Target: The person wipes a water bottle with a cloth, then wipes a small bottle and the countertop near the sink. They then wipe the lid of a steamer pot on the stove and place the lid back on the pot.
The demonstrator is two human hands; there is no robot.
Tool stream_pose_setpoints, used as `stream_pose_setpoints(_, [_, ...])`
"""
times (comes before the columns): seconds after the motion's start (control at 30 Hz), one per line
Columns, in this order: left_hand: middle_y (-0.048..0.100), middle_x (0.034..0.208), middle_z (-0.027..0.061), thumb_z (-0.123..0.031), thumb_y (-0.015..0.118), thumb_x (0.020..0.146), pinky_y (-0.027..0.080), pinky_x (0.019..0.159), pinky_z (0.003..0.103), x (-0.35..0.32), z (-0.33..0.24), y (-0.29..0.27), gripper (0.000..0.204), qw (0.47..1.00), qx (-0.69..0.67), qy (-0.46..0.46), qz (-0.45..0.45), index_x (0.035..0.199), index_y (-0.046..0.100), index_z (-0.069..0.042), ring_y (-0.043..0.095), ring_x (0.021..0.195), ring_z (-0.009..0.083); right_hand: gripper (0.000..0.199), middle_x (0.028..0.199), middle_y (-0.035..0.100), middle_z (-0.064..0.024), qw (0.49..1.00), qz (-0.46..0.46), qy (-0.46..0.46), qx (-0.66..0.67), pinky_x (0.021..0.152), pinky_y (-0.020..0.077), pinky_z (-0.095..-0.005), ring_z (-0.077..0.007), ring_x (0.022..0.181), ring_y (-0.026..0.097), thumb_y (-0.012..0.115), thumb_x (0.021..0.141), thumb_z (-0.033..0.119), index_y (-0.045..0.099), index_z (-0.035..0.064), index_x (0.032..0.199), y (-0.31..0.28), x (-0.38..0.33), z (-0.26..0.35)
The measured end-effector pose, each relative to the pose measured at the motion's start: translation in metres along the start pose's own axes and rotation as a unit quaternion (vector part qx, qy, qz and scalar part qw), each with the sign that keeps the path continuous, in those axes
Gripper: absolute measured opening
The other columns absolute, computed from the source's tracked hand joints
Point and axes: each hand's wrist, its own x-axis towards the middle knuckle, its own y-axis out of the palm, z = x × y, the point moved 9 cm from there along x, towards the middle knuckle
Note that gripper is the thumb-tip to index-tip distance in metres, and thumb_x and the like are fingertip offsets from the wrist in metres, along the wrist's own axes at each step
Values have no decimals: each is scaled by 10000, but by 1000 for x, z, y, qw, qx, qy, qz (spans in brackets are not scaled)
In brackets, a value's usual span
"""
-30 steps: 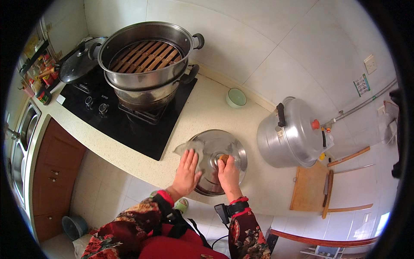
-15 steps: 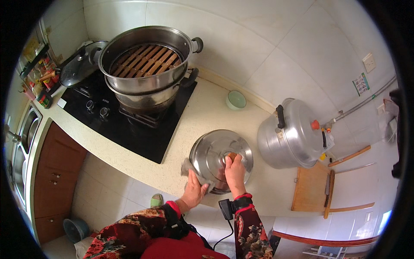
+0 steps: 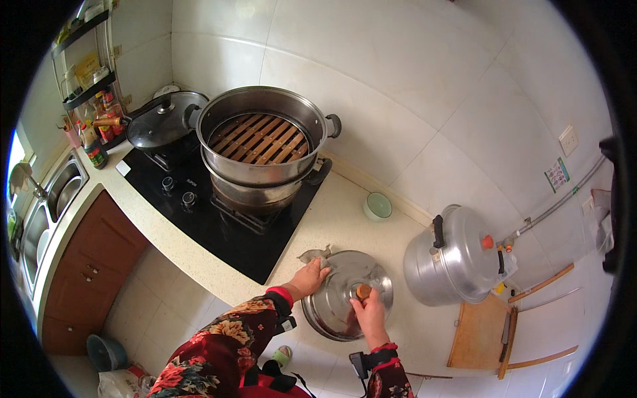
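A round steel lid [image 3: 340,286] lies on the counter in front of me, over what looks like another round metal piece. My right hand [image 3: 371,318] is closed round the near side of its wooden knob [image 3: 363,291]. At the lid's left rim, my left hand [image 3: 308,278] presses a crumpled grey cloth [image 3: 316,253] with its fingers together. Part of the cloth sticks out beyond those fingers. On the stove to the left stands a steel steamer [image 3: 259,169] with a slatted wooden rack [image 3: 260,139] inside.
A large aluminium pot [image 3: 431,272] with a lid stands to the right. Behind the steel lid sits a pale green bowl [image 3: 377,206]. A lidded pan [image 3: 169,123] is on the back burner. At the right are a wooden board [image 3: 474,335] and a knife [image 3: 506,331]. The sink [image 3: 50,199] is far left.
My left hand and the cloth have shifted from the lid's near-left edge to its far-left edge. The right hand stays at the knob. The whole view has tilted upward.
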Motion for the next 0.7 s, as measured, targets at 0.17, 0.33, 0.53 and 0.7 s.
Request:
stream_pose_setpoints(0.17, [334,1391,373,-247,580,925,363,1064,450,-42,-10,12,704,985,-1,88,-150,1402,230,135,375,1275,498,492,833,669,-211,998,60,36,-5,631,512,-455,-404,764,655,753,791,234,507,66,1182,7,6,-14])
stream_pose_setpoints(0.33, [118,1451,416,-208,671,859,286,1120,461,-109,9,60,892,992,-30,38,-119,1420,81,155,260,1333,540,478,795,664,-215,998,31,44,-36,608,499,-497,-436,736,641,733,808,318,495,79,1146,7,3,-16])
stream_pose_setpoints(0.53, [171,1420,445,-242,655,876,253,1134,465,-117,11,70,884,986,5,56,-157,1405,89,182,241,1334,558,437,766,641,-245,993,13,97,-71,617,496,-504,-456,746,627,724,825,293,461,27,1049,11,-1,-11])
stream_pose_setpoints(0.7, [299,1428,360,-252,549,943,340,1089,435,-31,8,15,705,995,-34,40,-80,1421,200,131,352,1321,464,403,784,633,-264,994,-27,102,-22,631,489,-521,-472,757,621,702,846,249,449,2,1041,12,-8,-6])
